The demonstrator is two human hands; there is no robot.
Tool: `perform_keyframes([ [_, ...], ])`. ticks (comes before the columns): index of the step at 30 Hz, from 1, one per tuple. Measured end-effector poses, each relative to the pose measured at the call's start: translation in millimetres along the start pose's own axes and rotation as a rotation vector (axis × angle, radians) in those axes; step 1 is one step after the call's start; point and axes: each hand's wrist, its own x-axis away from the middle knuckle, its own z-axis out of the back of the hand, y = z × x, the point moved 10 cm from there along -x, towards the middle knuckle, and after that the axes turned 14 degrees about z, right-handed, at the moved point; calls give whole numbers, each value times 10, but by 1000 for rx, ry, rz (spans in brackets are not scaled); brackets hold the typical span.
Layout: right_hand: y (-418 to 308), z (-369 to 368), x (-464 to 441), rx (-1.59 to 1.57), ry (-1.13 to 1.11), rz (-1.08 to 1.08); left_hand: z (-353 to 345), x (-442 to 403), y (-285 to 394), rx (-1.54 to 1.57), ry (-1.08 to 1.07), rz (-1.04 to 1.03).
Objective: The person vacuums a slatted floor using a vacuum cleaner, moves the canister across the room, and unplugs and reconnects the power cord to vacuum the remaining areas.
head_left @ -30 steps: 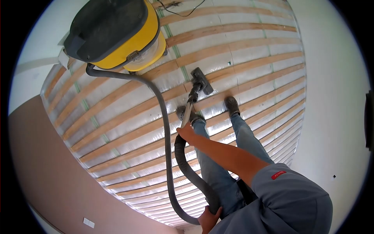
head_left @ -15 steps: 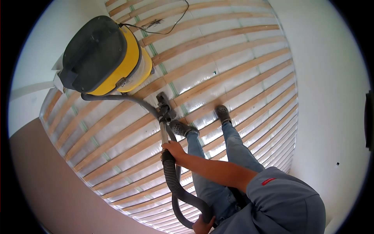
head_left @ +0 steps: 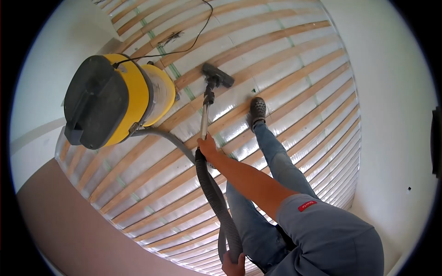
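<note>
My right hand [head_left: 208, 146] is wrapped round the metal vacuum wand [head_left: 204, 122], close to where it joins the ribbed hose. At the wand's far end, a dark floor nozzle [head_left: 218, 75] rests on the wooden battens and silvery sheeting. Down at the bottom edge, my left hand [head_left: 234, 264] grips the ribbed grey vacuum hose [head_left: 216, 198]. The hose loops back to a yellow and black vacuum cleaner [head_left: 133, 87], which stands on the floor at the upper left.
Wooden battens [head_left: 294, 73] run in rows over the silvery sheeting [head_left: 271, 50]. A black cord [head_left: 195, 41] trails across them behind the vacuum cleaner. One grey clog [head_left: 258, 110] stands ahead of me. A white wall [head_left: 386, 101] rises on the right.
The nozzle has moved forward, away from my feet, with my right hand and wand following. One foot has stepped forward. The vacuum cleaner appears lower and farther left in view.
</note>
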Motion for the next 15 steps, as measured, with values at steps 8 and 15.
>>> perform_keyframes([
  [8, -922, 611, -133, -448, 58, -75, -454, 426, 1468, -78, -87, -360],
  [15, -1739, 2865, -1764, -35, 383, 123, -1379, 513, 3000, -392, -300, -312],
])
